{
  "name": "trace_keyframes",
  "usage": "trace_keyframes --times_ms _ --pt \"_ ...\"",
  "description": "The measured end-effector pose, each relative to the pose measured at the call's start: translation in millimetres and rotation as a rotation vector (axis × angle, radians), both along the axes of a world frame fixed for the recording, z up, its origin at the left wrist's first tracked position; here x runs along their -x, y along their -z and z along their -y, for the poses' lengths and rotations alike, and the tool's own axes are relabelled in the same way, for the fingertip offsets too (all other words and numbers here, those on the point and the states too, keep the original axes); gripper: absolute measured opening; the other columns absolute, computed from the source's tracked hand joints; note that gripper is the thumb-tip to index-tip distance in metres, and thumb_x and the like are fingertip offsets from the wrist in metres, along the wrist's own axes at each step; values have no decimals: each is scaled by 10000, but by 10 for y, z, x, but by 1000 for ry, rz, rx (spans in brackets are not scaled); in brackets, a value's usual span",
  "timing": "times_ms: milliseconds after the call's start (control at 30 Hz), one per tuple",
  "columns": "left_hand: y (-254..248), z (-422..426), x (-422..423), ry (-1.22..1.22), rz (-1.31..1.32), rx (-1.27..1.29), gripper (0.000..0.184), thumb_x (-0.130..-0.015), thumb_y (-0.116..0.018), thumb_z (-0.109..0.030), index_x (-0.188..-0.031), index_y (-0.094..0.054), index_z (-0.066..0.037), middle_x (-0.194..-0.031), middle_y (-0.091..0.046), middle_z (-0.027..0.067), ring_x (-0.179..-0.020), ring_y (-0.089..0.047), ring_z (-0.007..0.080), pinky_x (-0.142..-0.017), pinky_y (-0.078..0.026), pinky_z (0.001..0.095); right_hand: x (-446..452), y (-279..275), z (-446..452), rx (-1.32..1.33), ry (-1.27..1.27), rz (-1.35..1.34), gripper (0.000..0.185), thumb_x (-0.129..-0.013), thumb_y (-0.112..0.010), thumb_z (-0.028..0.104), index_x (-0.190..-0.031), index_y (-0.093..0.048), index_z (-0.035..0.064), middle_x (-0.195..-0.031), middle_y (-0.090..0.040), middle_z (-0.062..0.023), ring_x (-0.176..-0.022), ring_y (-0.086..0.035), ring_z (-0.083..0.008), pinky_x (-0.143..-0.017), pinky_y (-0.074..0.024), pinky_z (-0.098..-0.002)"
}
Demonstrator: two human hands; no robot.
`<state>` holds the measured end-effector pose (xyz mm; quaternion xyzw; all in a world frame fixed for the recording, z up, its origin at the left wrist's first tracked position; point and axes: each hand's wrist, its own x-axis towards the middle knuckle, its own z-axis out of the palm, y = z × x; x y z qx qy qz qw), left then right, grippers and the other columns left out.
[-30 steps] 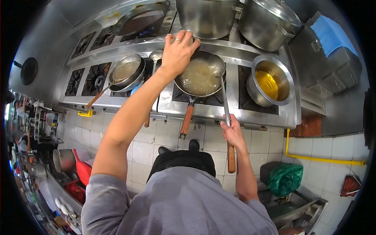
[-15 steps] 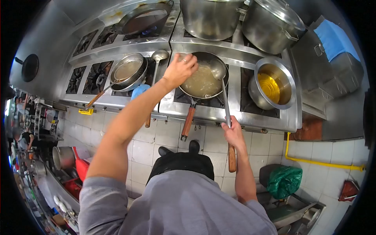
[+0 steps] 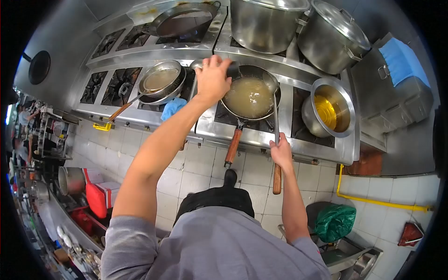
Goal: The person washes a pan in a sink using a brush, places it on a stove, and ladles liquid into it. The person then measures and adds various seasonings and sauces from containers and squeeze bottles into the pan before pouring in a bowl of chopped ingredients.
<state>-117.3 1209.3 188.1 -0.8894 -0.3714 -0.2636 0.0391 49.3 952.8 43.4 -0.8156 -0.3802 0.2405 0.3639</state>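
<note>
My left hand (image 3: 213, 78) is closed round a small dark container (image 3: 233, 69), tilted beside the left rim of the frying pan (image 3: 239, 115); its contents are hidden. Cloudy liquid (image 3: 251, 97) fills the pan, whose wooden handle (image 3: 234, 145) points towards me. With my right hand (image 3: 281, 152) I grip the long handle of a ladle (image 3: 276, 116). The ladle's bowl rests in the pan at its upper right edge. A second ladle (image 3: 198, 64) lies partly behind my left hand.
Left on the stove sit a strainer (image 3: 161, 79) over a pan and a blue cloth (image 3: 173, 108). To the right is a metal pot of yellow liquid (image 3: 326, 112). Behind stand two large pots (image 3: 266, 28) and a wide pan (image 3: 184, 21). A yellow pipe (image 3: 382, 202) runs lower right.
My left hand has come down from behind the pan to its left side, and the dark container now shows in it. The view has shifted; my right hand still holds the ladle.
</note>
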Motion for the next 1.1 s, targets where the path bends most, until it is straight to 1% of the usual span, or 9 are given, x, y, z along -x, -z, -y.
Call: trace_keyframes --times_ms 100,167,300,500,567,600,700,967,1100 --pt "-77 -13 334 -29 397 251 529 -724 -805 -204 -1209 -610 -128 -1166 -543 100 -1129 -510 316 -953 -451 434 0 135 -110 -17 -14 -141 225 -910 -579 108 -1112 -512 34 -645 -465 -5 -487 -460 -128 -455 -364 -318" --pt "-113 129 727 80 640 464 535 -729 -814 -178 -1211 -600 -92 -1182 -552 120 -1116 -542 300 -959 -461 371 139 -175 -106 -49 79 -958 240 -915 -569 102 -1139 -509 41 -666 -446 5 -468 -397 -95 -425 -342 -295" --pt "70 711 1883 19 820 695 581 -750 -822 -152 -1257 -549 -74 -1195 -581 84 -1137 -551 219 -943 -457 392 7 -112 33 -106 -14 -1477 241 -930 -581 131 -1158 -517 87 -704 -437 28 -483 -362 -58 -396 -308 -254" --pt "585 2040 3880 -417 1035 786 603 -807 -788 -152 -1311 -473 -51 -1241 -561 75 -1168 -526 208 -955 -439 410 418 -251 116 -3 7 -873 277 -906 -599 115 -1161 -532 32 -689 -495 -21 -512 -442 -113 -451 -390 -306" --pt "991 2520 4552 -582 1034 680 598 -826 -773 -145 -1320 -462 -16 -1237 -555 93 -1169 -519 207 -973 -423 370 494 -172 69 54 -31 -112 345 -858 -614 115 -1168 -531 -10 -762 -605 -128 -637 -595 -237 -607 -487 -398" --pt "1060 2775 4777 -647 1088 677 597 -834 -768 -142 -1326 -457 -9 -1242 -552 95 -1168 -512 201 -977 -417 348 664 -400 6 85 -14 117 416 -801 -604 114 -1179 -526 -39 -877 -657 -258 -857 -664 -382 -785 -491 -462" --pt "1383 3464 5411 -867 1332 686 563 -860 -750 -139 -1325 -463 1 -1223 -556 84 -1114 -521 183 -955 -422 312 662 -209 -181 109 20 336 424 -766 -577 92 -1167 -526 -36 -925 -651 -308 -957 -632 -474 -821 -474 -516" --pt "1476 4438 6263 -1135 1333 504 450 -885 -737 -197 -1232 -536 8 -1102 -594 78 -983 -559 172 -898 -450 316 716 -62 -414 216 -33 523 380 -721 -566 78 -1089 -533 -13 -981 -643 -334 -987 -609 -506 -856 -475 -547" --pt "1501 4681 6516 -1173 1362 452 452 -876 -747 -224 -1218 -545 -8 -1068 -602 74 -971 -555 169 -895 -448 323 621 -126 -422 333 -45 527 555 -712 -740 215 -1179 -561 -24 -1028 -656 -302 -1063 -621 -439 -891 -493 -475"
